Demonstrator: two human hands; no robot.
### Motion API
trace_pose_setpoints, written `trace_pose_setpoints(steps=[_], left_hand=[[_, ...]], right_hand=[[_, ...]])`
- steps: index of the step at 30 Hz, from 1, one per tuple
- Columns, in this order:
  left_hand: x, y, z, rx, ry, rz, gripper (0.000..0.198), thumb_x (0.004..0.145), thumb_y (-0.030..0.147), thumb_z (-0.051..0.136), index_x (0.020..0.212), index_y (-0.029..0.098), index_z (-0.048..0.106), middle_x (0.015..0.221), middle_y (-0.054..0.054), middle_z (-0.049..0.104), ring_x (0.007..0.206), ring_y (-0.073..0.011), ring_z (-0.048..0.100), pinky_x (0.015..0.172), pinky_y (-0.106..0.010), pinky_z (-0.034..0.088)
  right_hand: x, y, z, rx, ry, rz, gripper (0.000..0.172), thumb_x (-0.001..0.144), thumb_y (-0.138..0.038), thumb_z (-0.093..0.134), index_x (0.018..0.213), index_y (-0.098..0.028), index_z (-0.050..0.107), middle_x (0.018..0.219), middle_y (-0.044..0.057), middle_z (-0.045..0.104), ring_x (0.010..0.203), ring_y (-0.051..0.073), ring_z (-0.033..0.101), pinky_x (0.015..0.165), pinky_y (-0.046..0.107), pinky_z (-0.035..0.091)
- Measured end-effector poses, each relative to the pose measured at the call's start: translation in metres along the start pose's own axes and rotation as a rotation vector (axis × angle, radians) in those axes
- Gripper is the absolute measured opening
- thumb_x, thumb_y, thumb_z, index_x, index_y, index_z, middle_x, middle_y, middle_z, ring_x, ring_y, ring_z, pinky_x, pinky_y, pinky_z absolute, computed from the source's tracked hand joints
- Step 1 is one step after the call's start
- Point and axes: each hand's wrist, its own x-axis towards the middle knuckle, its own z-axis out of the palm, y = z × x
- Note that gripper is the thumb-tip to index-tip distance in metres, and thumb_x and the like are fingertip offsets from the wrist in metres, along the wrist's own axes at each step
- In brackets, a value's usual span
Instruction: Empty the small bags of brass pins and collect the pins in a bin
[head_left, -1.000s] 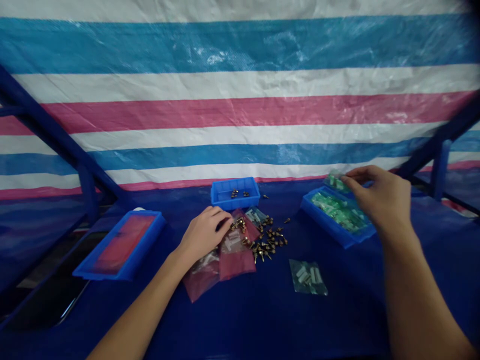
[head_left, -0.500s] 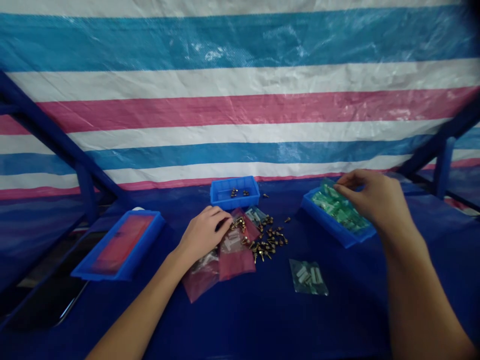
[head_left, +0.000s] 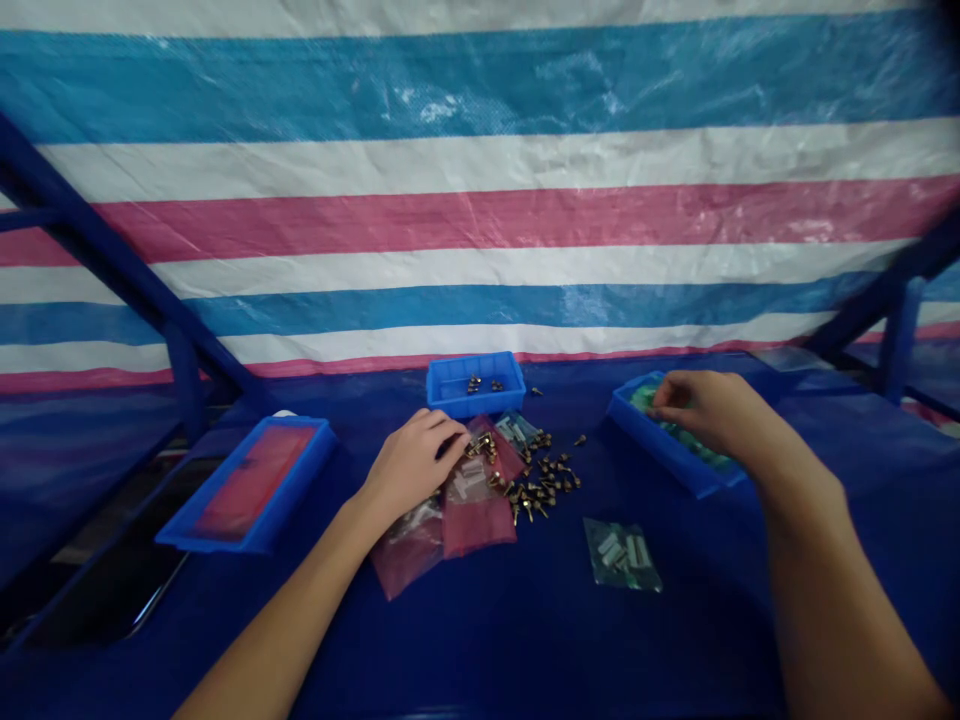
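My right hand [head_left: 712,415] is dipped over the blue tray of green bags [head_left: 664,455], its thumb and forefinger drawn close together with only a narrow gap showing; I cannot tell whether a bag is pinched there, since my own fingers and the blur cover the spot. The green bags [head_left: 701,447] lie heaped in that tray, just beneath and beside my fingertips, translucent and crumpled. My left hand [head_left: 412,465] rests palm down on the pinkish-red bags [head_left: 480,525], fingers bent together and the thumb a little apart from them, leaving a small opening; whether the thumb and forefinger hold anything I cannot tell. One of those bags lies partly under my palm and wrist, the other just beside my thumb, both flat, see-through at the upper part, with pale pieces showing inside. A few brass-coloured screws lie on the bags at my left fingertips, and the loose pile of screws [head_left: 534,492] spreads on the blue table [head_left: 450,650] to the right of them. A clear greenish bag [head_left: 516,430] with pale pieces lies just beyond the pile. Nearer me, between my two hands, a small clear packet [head_left: 622,555] lies flat by itself, white cylinders visible through its film.
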Motion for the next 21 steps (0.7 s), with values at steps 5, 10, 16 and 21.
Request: trace_pose_setpoints(steps=[5, 10, 16, 21], left_hand=[[0.0, -0.001, 0.0, 0.001, 0.022, 0.006, 0.027, 0.098, 0.033, 0.043, 0.094, 0.023, 0.068, 0.097, -0.003, 0.067, 0.094, -0.0191, 0.059, 0.092, -0.036, 0.046], [0.0, -0.001, 0.0, 0.004, 0.016, 0.001, 0.027, 0.098, 0.033, 0.043, 0.094, 0.023, 0.068, 0.097, -0.003, 0.067, 0.094, -0.0191, 0.058, 0.091, -0.036, 0.046], [0.0, 0.0, -0.002, 0.016, 0.003, -0.007, 0.028, 0.098, 0.034, 0.043, 0.094, 0.022, 0.068, 0.097, -0.003, 0.067, 0.094, -0.0196, 0.057, 0.087, -0.035, 0.047], [0.001, 0.0, -0.003, 0.017, 0.019, -0.012, 0.028, 0.098, 0.034, 0.043, 0.094, 0.022, 0.068, 0.096, -0.003, 0.066, 0.095, -0.0196, 0.057, 0.089, -0.035, 0.047]], right_hand=[[-0.002, 0.004, 0.006, -0.046, 0.043, -0.029, 0.012, 0.077, -0.031, 0.063, 0.075, -0.023, 0.072, 0.073, 0.005, 0.07, 0.068, 0.023, 0.064, 0.064, 0.033, 0.045], [0.002, 0.007, 0.009, -0.146, 0.046, -0.117, 0.016, 0.079, -0.029, 0.061, 0.079, -0.019, 0.074, 0.089, 0.009, 0.069, 0.078, 0.023, 0.064, 0.076, 0.036, 0.047], [0.0, 0.003, 0.017, -0.209, 0.031, -0.07, 0.016, 0.08, -0.026, 0.058, 0.09, -0.021, 0.069, 0.082, 0.007, 0.069, 0.073, 0.025, 0.063, 0.065, 0.034, 0.044], [-0.004, -0.006, 0.015, -0.256, 0.013, -0.039, 0.016, 0.083, -0.029, 0.056, 0.092, -0.023, 0.068, 0.085, 0.008, 0.069, 0.075, 0.027, 0.064, 0.064, 0.035, 0.043]])
